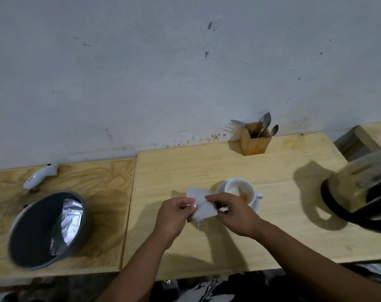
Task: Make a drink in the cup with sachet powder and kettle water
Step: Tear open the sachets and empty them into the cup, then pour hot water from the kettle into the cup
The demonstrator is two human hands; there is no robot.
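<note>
A white sachet [201, 205] is held above the wooden table [207, 166], pinched between both hands. My left hand [174, 212] grips its left edge and my right hand [231, 211] grips its right side. Just behind my right hand stands a white cup [237, 188] on a saucer [256, 204], with a brownish-orange smear inside near its front wall. The kettle [364, 192], dark with a glass body, stands at the right edge of the table.
A wooden holder [253, 141] with spoons and a fork stands against the wall behind the cup. A grey bin [47, 229] with foil wrappers inside sits at the left. A small white device [40, 176] lies near the wall at far left.
</note>
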